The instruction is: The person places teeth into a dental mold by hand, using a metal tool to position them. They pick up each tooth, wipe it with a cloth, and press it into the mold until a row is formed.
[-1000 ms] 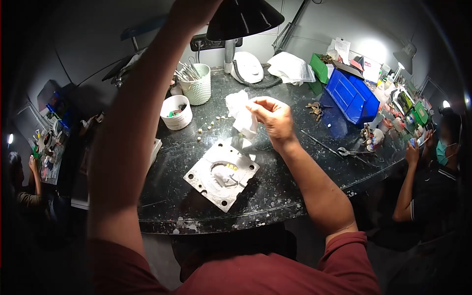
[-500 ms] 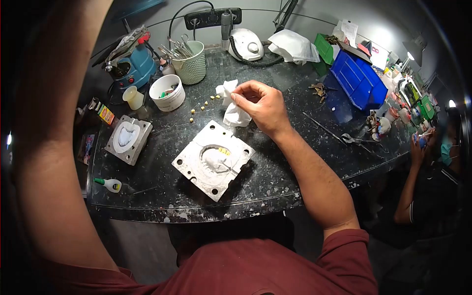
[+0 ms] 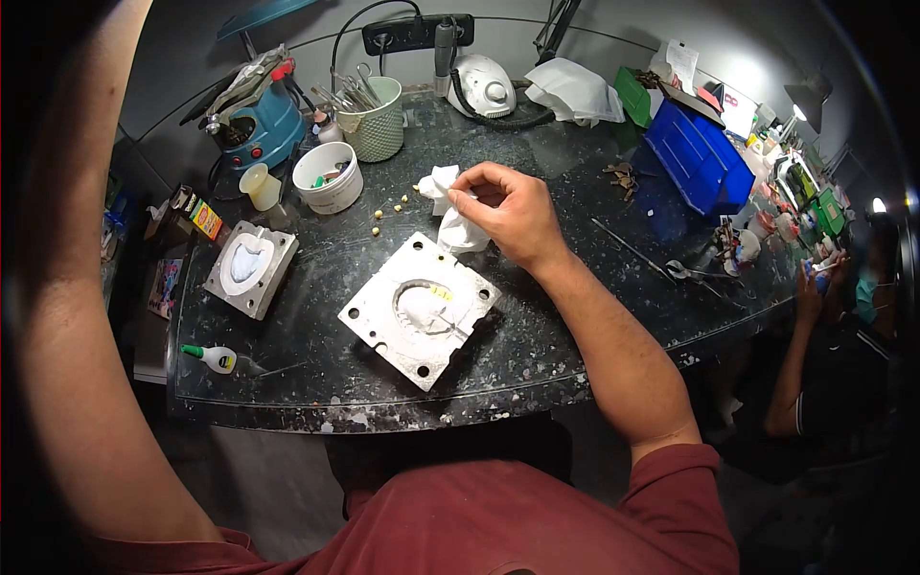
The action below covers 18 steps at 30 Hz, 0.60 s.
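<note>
My right hand (image 3: 513,211) pinches a crumpled white tissue (image 3: 462,230) above the dark bench. My left forearm rises along the left side, and the left hand lies outside the picture. Several small yellowish teeth (image 3: 378,213) form a loose row left of the tissue. Below them lies a square white plaster mold (image 3: 422,350) with an arch-shaped hollow, and a few yellow teeth (image 3: 440,293) are set in it. Farther left, a second mold half (image 3: 251,264) has a smooth pale arch in it.
A white tub (image 3: 328,187), a tool-filled basket (image 3: 376,129) and a blue machine (image 3: 257,129) stand at the back left. A glue bottle (image 3: 218,359) lies front left. Pliers (image 3: 690,273) and a blue bin (image 3: 700,158) are right, with another person beyond.
My left forearm has shifted slightly left and the view has moved a little. My right hand still holds the tissue, which sits almost in the same place.
</note>
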Motion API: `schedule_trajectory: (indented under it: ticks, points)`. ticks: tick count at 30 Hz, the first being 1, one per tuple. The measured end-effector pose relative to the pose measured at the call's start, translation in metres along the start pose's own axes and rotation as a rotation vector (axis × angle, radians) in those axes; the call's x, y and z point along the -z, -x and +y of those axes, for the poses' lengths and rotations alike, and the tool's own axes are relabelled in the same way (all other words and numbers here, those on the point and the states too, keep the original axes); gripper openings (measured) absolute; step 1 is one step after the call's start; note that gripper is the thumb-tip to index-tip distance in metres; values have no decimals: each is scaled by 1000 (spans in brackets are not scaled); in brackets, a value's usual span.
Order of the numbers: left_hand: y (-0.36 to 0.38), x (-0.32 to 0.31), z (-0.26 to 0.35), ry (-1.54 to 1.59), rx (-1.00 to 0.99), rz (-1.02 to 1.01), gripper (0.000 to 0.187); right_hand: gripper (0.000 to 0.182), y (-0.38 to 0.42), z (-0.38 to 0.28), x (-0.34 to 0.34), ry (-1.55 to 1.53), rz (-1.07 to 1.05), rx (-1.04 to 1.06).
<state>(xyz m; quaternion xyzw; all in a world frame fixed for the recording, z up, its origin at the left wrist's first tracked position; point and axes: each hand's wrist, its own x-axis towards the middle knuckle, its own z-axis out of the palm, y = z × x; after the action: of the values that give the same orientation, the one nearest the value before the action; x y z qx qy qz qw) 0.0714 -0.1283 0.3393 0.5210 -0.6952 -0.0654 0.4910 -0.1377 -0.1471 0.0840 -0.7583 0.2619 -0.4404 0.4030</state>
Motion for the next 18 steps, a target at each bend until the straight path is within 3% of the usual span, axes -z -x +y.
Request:
schedule_trajectory:
  ticks: [10, 18]
  points:
    - [89, -6, -4, -148, -40, 176, 96, 16, -1, -1, 0, 7, 11, -13]
    - [183, -22, 5, -313, -69, 251, 105, 13, -19, 11, 27, 82, 379, 39]
